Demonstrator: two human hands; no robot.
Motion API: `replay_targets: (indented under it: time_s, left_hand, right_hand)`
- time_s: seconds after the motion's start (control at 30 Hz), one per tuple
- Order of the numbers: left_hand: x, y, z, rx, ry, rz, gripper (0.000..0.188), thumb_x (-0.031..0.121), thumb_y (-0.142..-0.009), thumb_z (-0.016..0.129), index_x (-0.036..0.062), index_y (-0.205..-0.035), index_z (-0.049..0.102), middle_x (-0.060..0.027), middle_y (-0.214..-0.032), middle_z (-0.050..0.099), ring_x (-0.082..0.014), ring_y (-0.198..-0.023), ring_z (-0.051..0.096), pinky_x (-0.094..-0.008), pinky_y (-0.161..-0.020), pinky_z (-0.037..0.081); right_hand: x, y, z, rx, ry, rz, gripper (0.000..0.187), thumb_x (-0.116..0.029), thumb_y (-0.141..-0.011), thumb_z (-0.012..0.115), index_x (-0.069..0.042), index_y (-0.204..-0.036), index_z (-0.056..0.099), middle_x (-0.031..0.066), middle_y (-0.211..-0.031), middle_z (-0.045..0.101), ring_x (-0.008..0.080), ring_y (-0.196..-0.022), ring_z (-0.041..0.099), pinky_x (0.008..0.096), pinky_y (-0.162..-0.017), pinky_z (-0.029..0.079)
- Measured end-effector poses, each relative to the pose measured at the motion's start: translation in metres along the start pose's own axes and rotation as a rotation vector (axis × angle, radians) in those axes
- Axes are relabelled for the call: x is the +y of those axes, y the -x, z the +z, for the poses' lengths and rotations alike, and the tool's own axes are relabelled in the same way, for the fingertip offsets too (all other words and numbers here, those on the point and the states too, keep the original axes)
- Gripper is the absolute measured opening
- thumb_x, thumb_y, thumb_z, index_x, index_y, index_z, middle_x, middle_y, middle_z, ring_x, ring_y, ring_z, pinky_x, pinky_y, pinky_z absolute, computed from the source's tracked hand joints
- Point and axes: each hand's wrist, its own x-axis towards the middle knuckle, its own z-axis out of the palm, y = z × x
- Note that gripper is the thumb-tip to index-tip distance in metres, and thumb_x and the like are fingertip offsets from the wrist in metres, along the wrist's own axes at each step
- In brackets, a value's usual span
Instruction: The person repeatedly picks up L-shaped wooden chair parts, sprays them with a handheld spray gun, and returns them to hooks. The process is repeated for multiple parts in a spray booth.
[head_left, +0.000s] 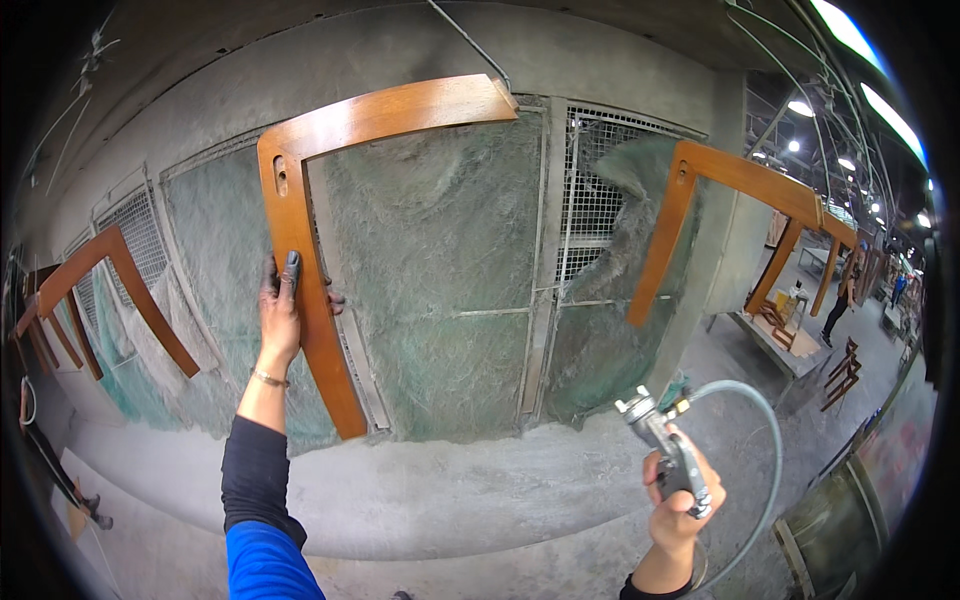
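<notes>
A curved, orange-brown wooden furniture frame (400,108) hangs from a metal hook (480,50) in front of me, one long leg pointing down. My left hand (285,310) grips that leg about halfway along; its fingertips are darkened, and some fingers pass behind the wood. An oblong slot with holes shows near the frame's corner. Lower right, my right hand (680,490) is wrapped round a metal spray gun (665,440), apart from the frame. A grey hose (765,420) runs from the gun and loops down on the right.
Behind hang dusty greenish filter mats (430,250) and a wire grille (592,200). More wooden frames hang at right (745,172) and left (150,280). A table (775,345) with pieces on it stands at right; a person (840,300) is beyond it.
</notes>
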Motion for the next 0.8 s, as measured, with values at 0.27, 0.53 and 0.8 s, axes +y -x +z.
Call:
replay_targets:
  time_s: [0.27, 0.53, 0.8]
  left_hand:
    - [0.073, 0.023, -0.002, -0.114, 0.057, -0.227, 0.049, 0.042, -0.103, 0.059, 0.0081, -0.137, 0.052, -0.0133, -0.099, 0.066, -0.0204, -0.062, 0.067, -0.0272, -0.053, 0.059]
    - [0.072, 0.007, -0.029, -0.109, 0.114, -0.393, 0.042, 0.038, -0.106, 0.055, -0.0005, -0.123, 0.060, -0.0130, -0.097, 0.069, -0.0218, -0.069, 0.069, -0.0332, -0.062, 0.062]
    - [0.067, 0.005, -0.040, -0.102, 0.133, -0.385, 0.045, 0.039, -0.105, 0.056, -0.0007, -0.127, 0.057, -0.0135, -0.099, 0.068, -0.0217, -0.069, 0.069, -0.0337, -0.064, 0.062]
  right_hand:
    - [-0.010, -0.028, -0.017, 0.106, 0.141, -0.286, 0.100, -0.078, -0.087, 0.055, 0.014, -0.124, 0.063, 0.0098, -0.068, 0.062, 0.0113, -0.054, 0.055, 0.0234, -0.047, 0.036]
    - [-0.016, -0.049, -0.006, 0.050, 0.074, -0.454, 0.103, -0.082, -0.089, 0.047, 0.012, -0.128, 0.063, 0.0099, -0.063, 0.061, 0.0098, -0.049, 0.052, 0.0222, -0.044, 0.034]
    - [-0.022, -0.067, 0.010, 0.085, 0.113, -0.403, 0.101, -0.080, -0.090, 0.048, 0.011, -0.131, 0.062, 0.0076, -0.065, 0.062, 0.0067, -0.049, 0.048, 0.0206, -0.044, 0.031]
